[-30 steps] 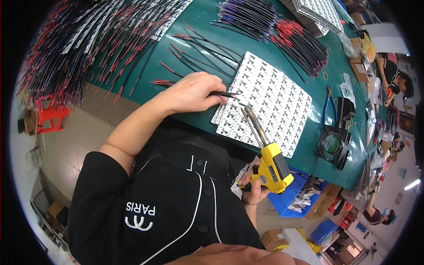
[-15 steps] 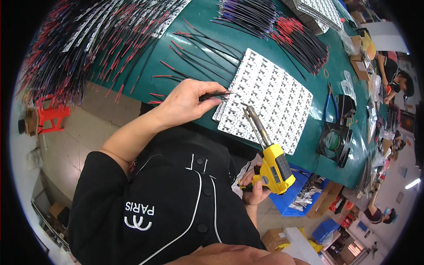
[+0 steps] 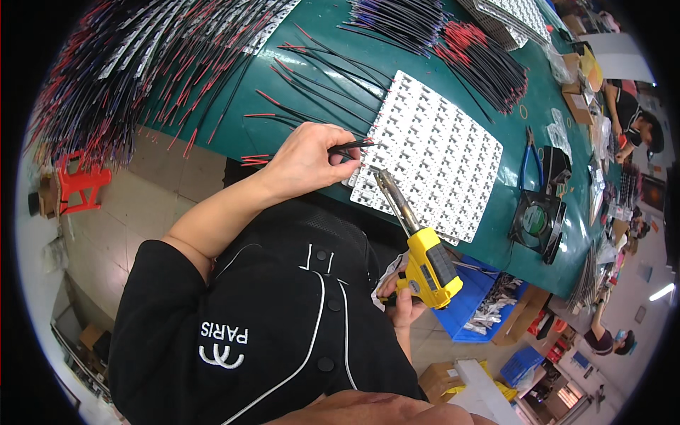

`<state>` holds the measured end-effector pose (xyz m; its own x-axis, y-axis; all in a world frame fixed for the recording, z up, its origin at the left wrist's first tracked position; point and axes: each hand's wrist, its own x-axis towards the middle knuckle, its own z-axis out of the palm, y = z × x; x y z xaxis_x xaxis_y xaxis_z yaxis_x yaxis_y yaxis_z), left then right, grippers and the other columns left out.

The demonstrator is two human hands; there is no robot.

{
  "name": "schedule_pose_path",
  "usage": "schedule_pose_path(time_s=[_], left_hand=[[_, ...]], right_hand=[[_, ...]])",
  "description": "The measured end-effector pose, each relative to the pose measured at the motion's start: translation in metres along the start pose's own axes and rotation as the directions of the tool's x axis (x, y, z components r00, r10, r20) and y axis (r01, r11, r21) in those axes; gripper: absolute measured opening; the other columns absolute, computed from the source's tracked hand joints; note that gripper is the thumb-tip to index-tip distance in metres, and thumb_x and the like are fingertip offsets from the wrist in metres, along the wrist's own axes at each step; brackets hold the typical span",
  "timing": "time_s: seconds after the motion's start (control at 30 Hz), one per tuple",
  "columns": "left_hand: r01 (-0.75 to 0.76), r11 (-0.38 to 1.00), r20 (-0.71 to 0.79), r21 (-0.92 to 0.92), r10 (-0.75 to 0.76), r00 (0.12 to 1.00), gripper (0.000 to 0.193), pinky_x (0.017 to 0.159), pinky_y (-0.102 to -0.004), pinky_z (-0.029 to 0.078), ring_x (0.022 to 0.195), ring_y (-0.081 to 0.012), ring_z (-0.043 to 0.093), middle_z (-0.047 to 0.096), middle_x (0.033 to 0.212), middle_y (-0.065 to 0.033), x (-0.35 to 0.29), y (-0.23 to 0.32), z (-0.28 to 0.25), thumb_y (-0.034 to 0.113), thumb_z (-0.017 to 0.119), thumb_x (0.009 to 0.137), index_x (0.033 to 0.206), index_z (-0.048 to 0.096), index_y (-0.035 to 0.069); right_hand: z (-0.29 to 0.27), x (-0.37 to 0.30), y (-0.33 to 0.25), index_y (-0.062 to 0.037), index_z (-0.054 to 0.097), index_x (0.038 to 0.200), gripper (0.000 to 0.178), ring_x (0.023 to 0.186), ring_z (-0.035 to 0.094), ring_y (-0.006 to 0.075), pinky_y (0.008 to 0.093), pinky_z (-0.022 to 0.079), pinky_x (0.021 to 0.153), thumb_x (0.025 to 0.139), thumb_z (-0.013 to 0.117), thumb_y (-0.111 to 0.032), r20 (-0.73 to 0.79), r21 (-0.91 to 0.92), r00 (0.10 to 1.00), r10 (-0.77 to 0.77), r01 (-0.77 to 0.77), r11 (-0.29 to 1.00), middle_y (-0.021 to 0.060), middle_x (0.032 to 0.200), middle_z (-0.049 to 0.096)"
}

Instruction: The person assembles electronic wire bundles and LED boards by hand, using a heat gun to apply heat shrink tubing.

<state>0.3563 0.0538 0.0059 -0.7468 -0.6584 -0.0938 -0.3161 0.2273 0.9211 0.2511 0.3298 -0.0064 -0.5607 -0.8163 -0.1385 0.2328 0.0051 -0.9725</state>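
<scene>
My left hand is closed on a few black wires, pinched between thumb and fingers. Their ends point at the near left edge of a white panel covered with rows of small dark circuit pads. Under it lies at least one similar panel, showing at the edge. Low in front of my body, my right hand is wrapped round the handle of a yellow soldering gun. Its metal tip reaches over the panel, just below the wire ends; contact is not clear. Several red-tipped black wires stick out from the panel's left side.
Wired panels pile up at the far left of the green table. Bundles of black wires lie at the back. Blue pliers and a small black fan sit to the right. Below stands a blue bin. Other people work farther right.
The soldering gun has shifted left and slightly up, bringing its tip closer to the wire ends. My left hand has moved slightly right and up with the wires.
</scene>
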Motion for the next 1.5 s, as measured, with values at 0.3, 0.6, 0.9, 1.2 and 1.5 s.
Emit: schedule_pose_path(time_s=[0.3, 0.6, 0.9, 1.2, 1.5], left_hand=[[-0.289, 0.945, -0.035, 0.154, 0.298, 0.954, 0.014, 0.056, -0.0338, 0.041, 0.06, -0.0277, 0.053, 0.054, 0.067, -0.0122, 0.001, -0.014, -0.002, 0.009, 0.069, 0.074, 0.08, 0.064, -0.002], [-0.087, 0.993, 0.073, 0.077, 0.081, 0.994, 0.019, 0.05, -0.0279, 0.043, 0.055, -0.0188, 0.054, 0.056, 0.063, -0.0114, 0.005, -0.006, -0.005, 0.01, 0.069, 0.072, 0.071, 0.059, -0.006], [0.046, 0.999, 0.062, 0.0, -0.045, 0.997, 0.021, 0.052, -0.0219, 0.043, 0.057, -0.0077, 0.052, 0.057, 0.063, -0.0064, 0.008, -0.005, -0.003, 0.013, 0.07, 0.072, 0.069, 0.06, -0.006], [0.044, 0.998, 0.043, 0.04, -0.046, 0.998, 0.022, 0.052, -0.0231, 0.043, 0.058, -0.0088, 0.052, 0.058, 0.063, -0.0067, 0.009, -0.004, -0.001, 0.015, 0.07, 0.071, 0.069, 0.061, -0.005], [0.044, 0.997, 0.051, 0.067, -0.047, 0.998, 0.022, 0.051, -0.0242, 0.043, 0.056, -0.0101, 0.052, 0.057, 0.062, -0.0082, 0.01, -0.004, -0.002, 0.015, 0.07, 0.07, 0.069, 0.061, -0.005]], right_hand=[[0.014, 0.004, -0.006, 0.0067, 0.045, 0.105, 0.041, 0.05, 0.049, 0.0164, 0.0262, 0.043, 0.048, 0.084, 0.061, -0.024, -0.13, 0.01, 0.991, -0.024, 0.025, 1.0, 0.0094, 0.06, 0.05], [0.013, 0.005, -0.004, 0.0056, 0.047, 0.097, 0.034, 0.05, 0.05, 0.0169, 0.0261, 0.043, 0.047, 0.085, 0.06, -0.023, -0.09, -0.006, 0.995, -0.037, 0.036, 0.999, 0.0106, 0.061, 0.051], [0.014, 0.006, -0.004, 0.007, 0.046, 0.097, 0.033, 0.051, 0.051, 0.0171, 0.0266, 0.044, 0.047, 0.085, 0.058, -0.022, -0.099, -0.027, 0.994, -0.04, 0.038, 0.999, 0.0112, 0.062, 0.052], [-0.004, 0.004, 0.007, 0.001, 0.035, 0.129, 0.046, 0.06, 0.052, 0.0151, 0.026, 0.046, 0.054, 0.087, 0.05, -0.011, 0.1, -0.051, 0.994, -0.048, 0.054, 0.997, 0.0102, 0.072, 0.053], [-0.002, 0.005, -0.005, 0.0032, 0.037, 0.127, 0.049, 0.056, 0.051, 0.0158, 0.0279, 0.047, 0.054, 0.084, 0.054, -0.013, 0.038, -0.046, 0.999, -0.004, 0.006, 0.999, 0.0103, 0.073, 0.054]])
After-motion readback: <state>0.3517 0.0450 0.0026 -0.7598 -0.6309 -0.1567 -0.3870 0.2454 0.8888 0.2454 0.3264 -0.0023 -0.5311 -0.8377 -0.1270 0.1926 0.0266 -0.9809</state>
